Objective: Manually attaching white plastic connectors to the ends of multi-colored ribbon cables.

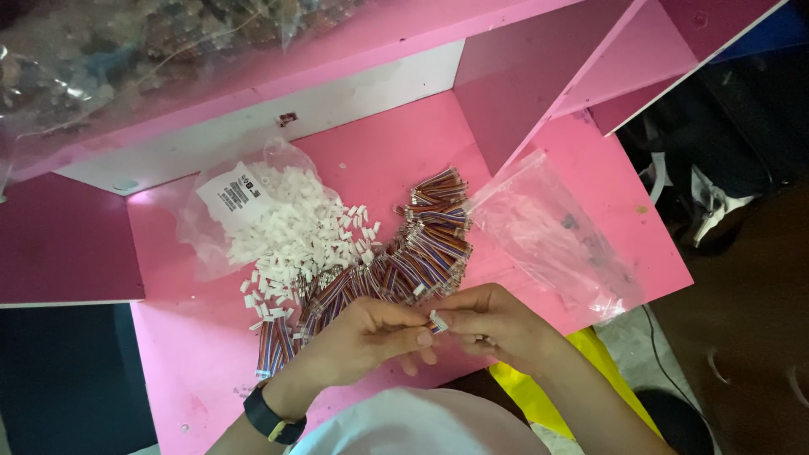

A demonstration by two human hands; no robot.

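A pink counter [194, 371] carries the work, walled at the back by a pink shelf [354, 50] with a white panel under it. At about 10 o'clock from the hands lies an open clear bag [219, 211] with a white label, spilling a heap of small white plastic connectors [295, 232], too many to count. Between that heap and the hands spreads an arc of short striped wire bundles [421, 244], red, blue and pale, also too many to count; it runs from 8 o'clock of the hands round to 12 o'clock and lies right in front of the fingers. At 2 o'clock lies one empty clear plastic bag [556, 240], flat on the counter. Another crumpled clear bag [101, 59] rests on top of the shelf, at the upper left.

Two hands meet near the counter's front edge. The left hand [362, 337], with a dark band [271, 419] on its wrist, and the right hand [497, 324] each have their grip pinched together on one small white connector [438, 321], which sits between the fingertips of both, just at 3 o'clock of the left thumb. Whether a wire hangs from it cannot be told.
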